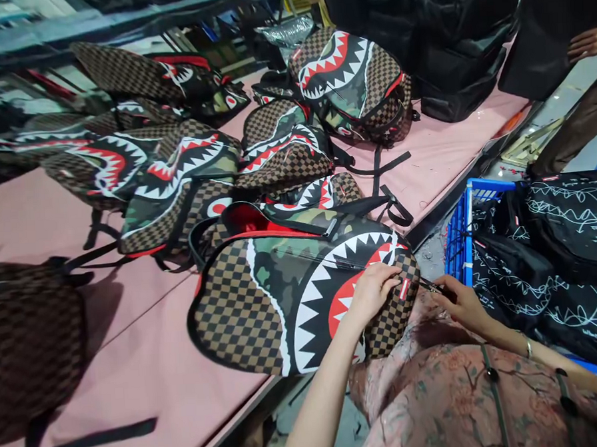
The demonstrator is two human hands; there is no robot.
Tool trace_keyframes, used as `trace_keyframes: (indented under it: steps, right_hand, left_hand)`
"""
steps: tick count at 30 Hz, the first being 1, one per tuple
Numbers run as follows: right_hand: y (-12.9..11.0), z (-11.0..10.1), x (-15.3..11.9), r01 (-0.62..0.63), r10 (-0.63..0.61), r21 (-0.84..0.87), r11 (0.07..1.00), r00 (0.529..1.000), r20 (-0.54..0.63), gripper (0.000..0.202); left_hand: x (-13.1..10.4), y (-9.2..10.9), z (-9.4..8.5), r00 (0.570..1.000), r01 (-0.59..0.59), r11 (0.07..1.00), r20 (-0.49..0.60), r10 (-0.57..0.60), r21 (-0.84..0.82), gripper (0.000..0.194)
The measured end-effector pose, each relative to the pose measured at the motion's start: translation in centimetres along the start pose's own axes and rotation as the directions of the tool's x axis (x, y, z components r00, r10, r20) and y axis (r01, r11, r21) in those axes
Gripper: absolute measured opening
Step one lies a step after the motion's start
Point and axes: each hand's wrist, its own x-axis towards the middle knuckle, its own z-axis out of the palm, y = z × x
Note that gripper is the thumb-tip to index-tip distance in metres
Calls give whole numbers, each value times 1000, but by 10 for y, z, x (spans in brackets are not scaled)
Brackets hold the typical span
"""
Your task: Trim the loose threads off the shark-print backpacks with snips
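A checkered backpack (237, 300) with a camouflage patch and a red shark mouth lies on its side at the front edge of the pink table (161, 384). My left hand (375, 291) rests on its front panel beside the small red label, fingers bent and pressed together; whether they pinch anything is hidden. Just right of the bag's end, my right hand (457, 302) has its fingers closed on a small dark tool, whose thin tip points at the bag's edge. The bag's red lining shows at its upper opening.
Several similar backpacks (185, 169) are heaped behind, and another (34, 344) stands at the left. A blue crate (459, 235) holds black bags with white scribbles at the right. Black bags (449, 49) are stacked at the back; another person's hand (589, 43) shows at upper right.
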Motion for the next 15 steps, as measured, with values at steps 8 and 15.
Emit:
trace_keyframes:
  steps: [8, 15]
  right_hand:
    - [1, -3, 14, 73, -69, -113, 991, 997, 38, 23]
    - [-3, 0, 23, 164, -129, -261, 951, 981, 147, 20]
  left_hand:
    - [9, 10, 15, 998, 55, 997, -12, -54, 49, 20]
    - [11, 11, 12, 997, 67, 998, -25, -67, -16, 15]
